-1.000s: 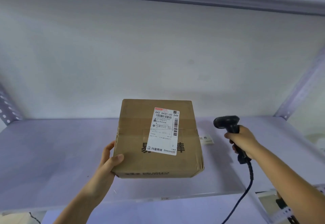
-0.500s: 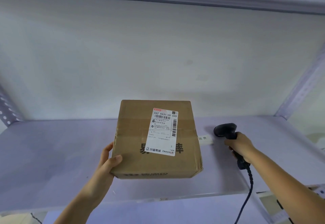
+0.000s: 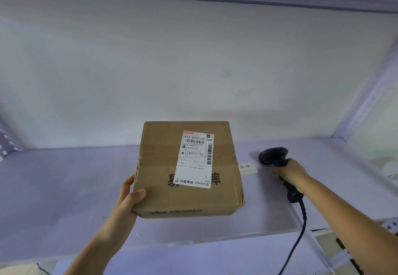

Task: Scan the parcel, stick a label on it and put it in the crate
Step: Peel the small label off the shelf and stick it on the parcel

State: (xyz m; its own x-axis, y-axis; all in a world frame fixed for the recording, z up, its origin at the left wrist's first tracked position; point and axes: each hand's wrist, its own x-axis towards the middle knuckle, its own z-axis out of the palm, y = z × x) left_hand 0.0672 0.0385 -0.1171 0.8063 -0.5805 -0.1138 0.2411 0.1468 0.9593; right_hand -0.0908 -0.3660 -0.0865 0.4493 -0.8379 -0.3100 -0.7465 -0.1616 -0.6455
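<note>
Pale lilac shelf [image 3: 64, 188], plain white wall [image 3: 193, 59] behind — perforated metal uprights [image 3: 366, 102] either side, soft even light

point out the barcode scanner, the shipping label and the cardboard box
barcode scanner [image 3: 272, 156], head view, on its black head
shipping label [image 3: 195, 159], head view, middle of the white sheet
cardboard box [image 3: 157, 167], head view, bare top face
</note>
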